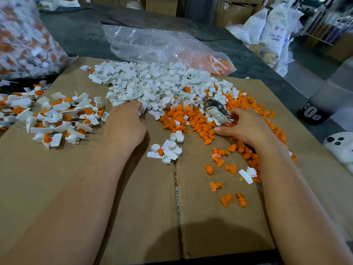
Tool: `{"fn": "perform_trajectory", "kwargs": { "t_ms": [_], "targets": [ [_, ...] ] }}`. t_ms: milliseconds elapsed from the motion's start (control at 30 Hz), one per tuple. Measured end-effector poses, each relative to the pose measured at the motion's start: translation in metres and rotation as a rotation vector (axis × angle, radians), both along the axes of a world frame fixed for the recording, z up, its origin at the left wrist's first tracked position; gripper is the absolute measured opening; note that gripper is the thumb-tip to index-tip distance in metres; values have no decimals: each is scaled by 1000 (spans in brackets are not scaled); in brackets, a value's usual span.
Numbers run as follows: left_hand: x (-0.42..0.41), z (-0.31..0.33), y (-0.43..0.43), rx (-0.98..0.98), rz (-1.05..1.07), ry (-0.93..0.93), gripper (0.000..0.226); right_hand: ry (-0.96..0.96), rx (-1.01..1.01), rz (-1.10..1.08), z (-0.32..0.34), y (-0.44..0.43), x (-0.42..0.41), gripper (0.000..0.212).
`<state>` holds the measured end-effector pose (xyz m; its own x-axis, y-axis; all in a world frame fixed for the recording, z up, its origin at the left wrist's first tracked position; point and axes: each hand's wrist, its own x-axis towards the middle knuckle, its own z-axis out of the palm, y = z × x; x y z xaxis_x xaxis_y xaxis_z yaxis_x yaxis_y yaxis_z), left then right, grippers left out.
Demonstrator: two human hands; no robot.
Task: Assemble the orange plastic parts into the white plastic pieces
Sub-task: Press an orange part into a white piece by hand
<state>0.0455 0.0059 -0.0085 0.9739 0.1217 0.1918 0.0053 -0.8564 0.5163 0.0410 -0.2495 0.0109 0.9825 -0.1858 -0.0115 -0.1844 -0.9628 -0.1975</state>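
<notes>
Orange parts (193, 119) heaped centre-right on the cardboard sheet (133, 207), touching the white pieces (152, 87) piled behind them. Left hand (125, 123) at the white pile's near edge, fingers curled down into it; cannot tell whether it holds a piece. Right hand (246, 127) on the orange heap, thumb and curled fingers round the red end of a metal tool (216, 109). Assembled units (57, 115) at left.
</notes>
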Motion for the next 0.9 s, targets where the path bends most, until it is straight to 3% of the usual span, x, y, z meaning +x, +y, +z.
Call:
{"fn": "perform_trajectory", "kwargs": {
  "t_ms": [200,267,400,500,667,900],
  "targets": [
    [1,-2,0,-21,-11,-79,28,8,12,9,-1,-1,1,88],
    [-2,1,0,-174,3,-152,25,-68,25,13,0,1,0,82],
    [-7,10,-7,-644,-23,-99,14,-506,217,88,7,17,-5,42],
    [-12,14,-11,-859,-78,-23,15,-484,311,318,7,37,-11,22],
    [-15,12,-13,-730,-172,64,22,-299,276,592,-1,65,-12,23],
    [-16,16,-15,-788,-183,98,26,-272,194,623,-5,73,-10,20]
  ]
}}
